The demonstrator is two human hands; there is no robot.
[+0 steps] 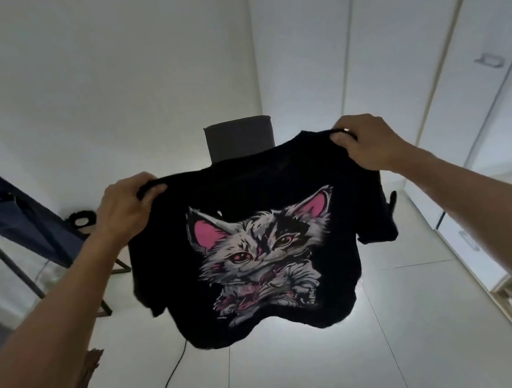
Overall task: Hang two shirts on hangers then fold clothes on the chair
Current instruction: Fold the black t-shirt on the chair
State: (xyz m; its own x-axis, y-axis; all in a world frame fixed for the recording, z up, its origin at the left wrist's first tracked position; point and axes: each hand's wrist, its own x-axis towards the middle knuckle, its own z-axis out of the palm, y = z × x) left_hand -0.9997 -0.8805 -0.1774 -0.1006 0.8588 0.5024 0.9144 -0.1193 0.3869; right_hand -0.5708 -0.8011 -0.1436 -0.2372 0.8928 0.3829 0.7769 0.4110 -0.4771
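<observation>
Fingers of our left hand point(125, 209) and right hand point(362, 142) clamp the shirt point(255, 243) shoulders; chair point(239, 137) at twelve o'clock; we judge folding comes next.

Black shirt point(248, 195) with cat print point(263, 255): held up spread in front of me, my left hand point(125, 209) and right hand point(366, 142) gripping its top edge. Dark chair point(238, 137) behind it; white tiled floor point(305, 367) below.

Single head view, forward and slightly down, close behind raised shirt point(255, 243); chair point(239, 137) beyond.
</observation>
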